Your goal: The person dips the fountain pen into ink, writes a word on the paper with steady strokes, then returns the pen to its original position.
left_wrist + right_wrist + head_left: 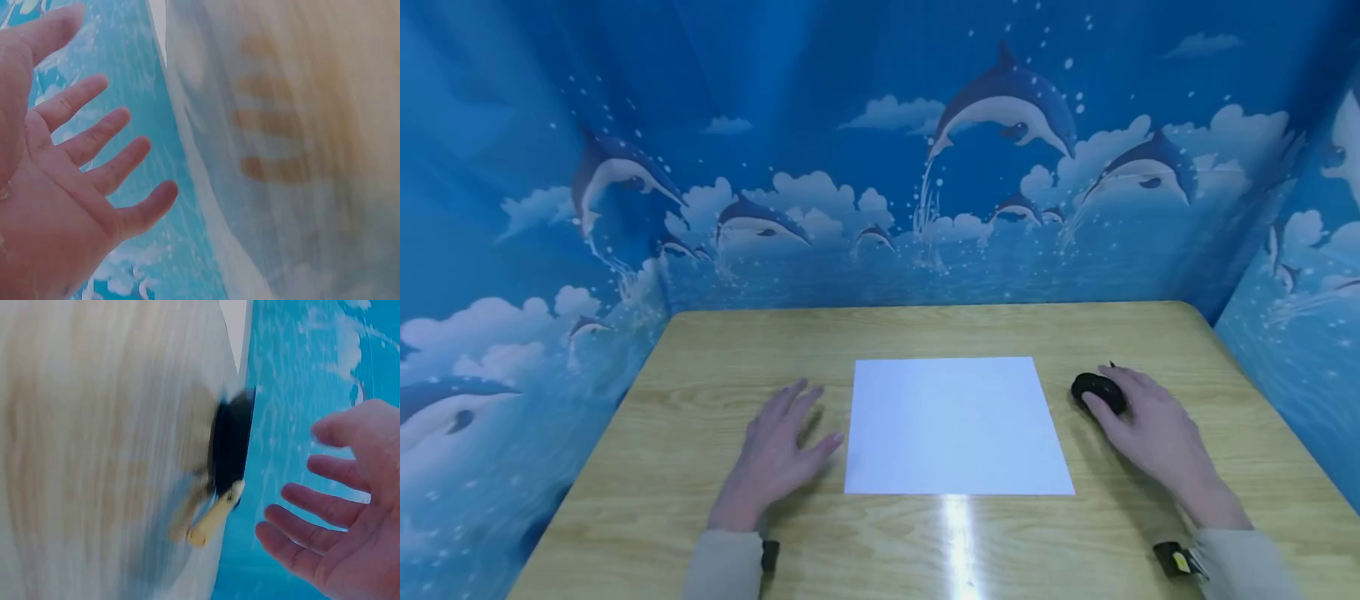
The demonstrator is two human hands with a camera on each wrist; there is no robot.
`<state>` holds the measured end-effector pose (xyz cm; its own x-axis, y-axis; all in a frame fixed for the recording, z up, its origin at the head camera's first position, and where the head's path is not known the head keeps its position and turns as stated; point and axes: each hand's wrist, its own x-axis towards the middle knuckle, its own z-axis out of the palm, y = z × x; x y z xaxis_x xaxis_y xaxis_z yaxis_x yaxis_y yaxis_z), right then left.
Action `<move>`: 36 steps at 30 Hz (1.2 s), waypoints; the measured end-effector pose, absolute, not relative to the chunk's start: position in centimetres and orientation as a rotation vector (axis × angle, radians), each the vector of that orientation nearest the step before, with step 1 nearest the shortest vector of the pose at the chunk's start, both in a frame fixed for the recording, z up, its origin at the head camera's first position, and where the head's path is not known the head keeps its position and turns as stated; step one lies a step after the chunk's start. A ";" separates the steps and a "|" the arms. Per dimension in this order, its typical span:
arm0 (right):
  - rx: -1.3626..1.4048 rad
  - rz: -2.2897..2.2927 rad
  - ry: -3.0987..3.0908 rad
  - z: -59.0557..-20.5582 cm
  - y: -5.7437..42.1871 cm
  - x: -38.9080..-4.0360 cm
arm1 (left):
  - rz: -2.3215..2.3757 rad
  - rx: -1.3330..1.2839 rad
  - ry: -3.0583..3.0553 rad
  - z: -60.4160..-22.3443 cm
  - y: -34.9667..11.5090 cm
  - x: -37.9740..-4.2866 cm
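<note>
A black rounded object (1093, 390) lies on the table right of a white sheet of paper (958, 427). My right hand (1150, 425) hovers over its right side in the head view. In the right wrist view the same black object (232, 442) shows a short yellowish wooden piece (215, 514) at its lower end; its kind is unclear. There, my right hand (350, 519) has loosely bent fingers apart from the object, with nothing held. Left of the paper, my left hand (775, 454) is held above the table, its fingers spread and its palm bare (69, 187).
The wooden table (760, 350) has rounded far corners. A blue curtain (820, 167) printed with dolphins hangs behind it and at both sides. Dark wrist straps (770, 556) sit at both cuffs. Light glares on the table before the paper.
</note>
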<state>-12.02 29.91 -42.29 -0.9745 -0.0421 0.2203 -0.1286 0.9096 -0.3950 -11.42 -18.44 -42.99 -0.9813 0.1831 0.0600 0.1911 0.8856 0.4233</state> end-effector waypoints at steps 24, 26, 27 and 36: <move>0.095 0.658 -3.034 -44.1 35.6 -14.5 | -0.650 -0.538 -3.326 -43.2 -14.7 -14.1; 0.082 0.670 -3.030 -43.9 35.4 -14.4 | -0.656 -0.535 -3.328 -43.1 -14.7 -14.1; 0.075 0.678 -3.027 -43.8 35.3 -14.4 | -0.660 -0.532 -3.329 -43.1 -14.7 -14.2; 0.133 0.771 -2.975 -42.4 33.4 -13.2 | -0.695 -0.508 -3.330 -43.1 -14.6 -14.4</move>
<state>-13.22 33.36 -42.38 -0.9941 -0.0669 0.0849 -0.0997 0.8707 -0.4816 -14.38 -14.57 -43.14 -0.9135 0.3387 -0.2254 0.2203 0.8776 0.4258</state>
